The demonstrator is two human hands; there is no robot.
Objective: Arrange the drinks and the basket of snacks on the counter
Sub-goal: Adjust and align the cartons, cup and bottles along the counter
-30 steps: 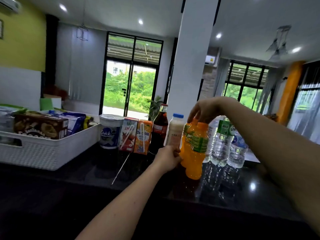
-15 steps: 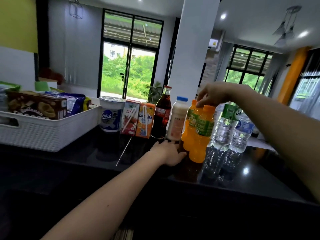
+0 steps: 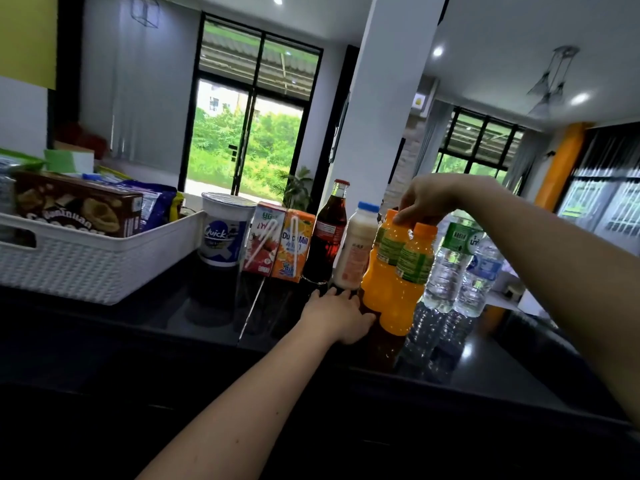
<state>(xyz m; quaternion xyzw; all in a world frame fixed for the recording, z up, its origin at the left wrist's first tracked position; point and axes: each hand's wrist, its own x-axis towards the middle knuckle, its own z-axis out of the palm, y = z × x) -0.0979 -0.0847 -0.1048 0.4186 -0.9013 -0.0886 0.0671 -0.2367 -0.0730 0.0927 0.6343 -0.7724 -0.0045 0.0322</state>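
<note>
Head view. We look across a dark, glossy counter on which the drinks stand in a close row. At the far left sits the white woven basket, holding a brown snack box and a blue packet. Just beside its right corner stands a white lidded cup. We then read, left to right: a red carton and an orange carton, side by side and each bearing a wrapped straw; a dark cola bottle; a pale milk bottle with a blue cap; the rear orange bottle and the front orange bottle, touching one another; and two water bottles at the right end. All stand upright. A loose straw lies on the counter in front of the cartons. The right hand reaches in from above, its fingertips curled down and pinching the cap of the rear orange bottle. The left hand lies low on the counter, fingers stretched forward and fairly flat, their tips at the foot of the milk bottle and the rear orange bottle; we see nothing enclosed in it.
</note>
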